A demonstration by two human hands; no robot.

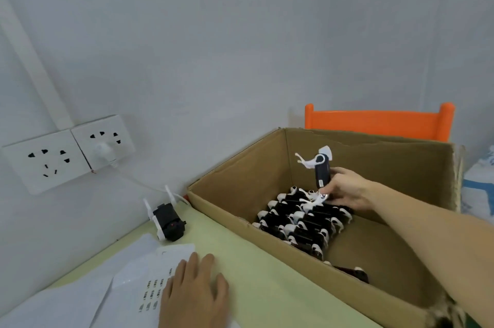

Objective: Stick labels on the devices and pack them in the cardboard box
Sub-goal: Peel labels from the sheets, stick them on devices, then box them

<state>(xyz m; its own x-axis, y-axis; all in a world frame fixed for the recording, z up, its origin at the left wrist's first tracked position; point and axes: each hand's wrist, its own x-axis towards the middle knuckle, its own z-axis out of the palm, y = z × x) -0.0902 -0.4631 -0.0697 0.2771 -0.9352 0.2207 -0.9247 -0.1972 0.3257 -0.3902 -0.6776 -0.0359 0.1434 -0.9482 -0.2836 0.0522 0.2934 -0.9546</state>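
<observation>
A pale green counter (256, 285) stands against a white wall carrying two socket plates (66, 152). The open cardboard box (267, 236) rests on it, holding rows of black-and-white devices (299, 223). The right hand (344, 188) reaches inside, fingers curled around one device (320, 170) held upright above the packed rows. The left hand (195, 293) lies flat, fingers spread, on the label sheet (152, 293). Another device (168, 220) sits on the counter beside the box. An orange chair back (379, 122) shows behind.

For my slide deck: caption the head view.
Right hand lowers a device into the cardboard box; left hand rests on the label sheet.
</observation>
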